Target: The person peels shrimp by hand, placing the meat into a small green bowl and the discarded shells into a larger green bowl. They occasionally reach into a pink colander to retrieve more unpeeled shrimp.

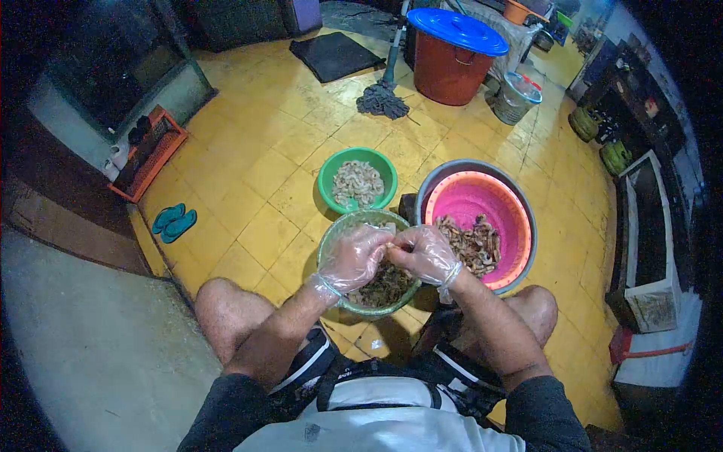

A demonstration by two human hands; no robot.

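My left hand point(352, 260) and my right hand point(428, 253), both in clear plastic gloves, meet above a green speckled bowl point(325, 247). Their fingers are pinched together on a small shrimp point(388, 249), mostly hidden by the fingertips. Dark brown shrimp shells and heads point(374, 290) fill the bowl below. Just beyond it, a smaller green bowl point(325, 183) holds pale peeled shrimp point(358, 183). To the right of my right hand, brownish shrimp point(480, 245) lie in a pink and orange basket point(506, 207), set inside a grey basin point(531, 248).
A red bucket with a blue lid point(457, 32), a mop point(382, 100) and a lidded clear container point(517, 98) stand farther back on yellow tiles. Green sandals point(174, 222) and an orange rack point(154, 154) are at left. A white-framed cabinet point(645, 241) stands at right.
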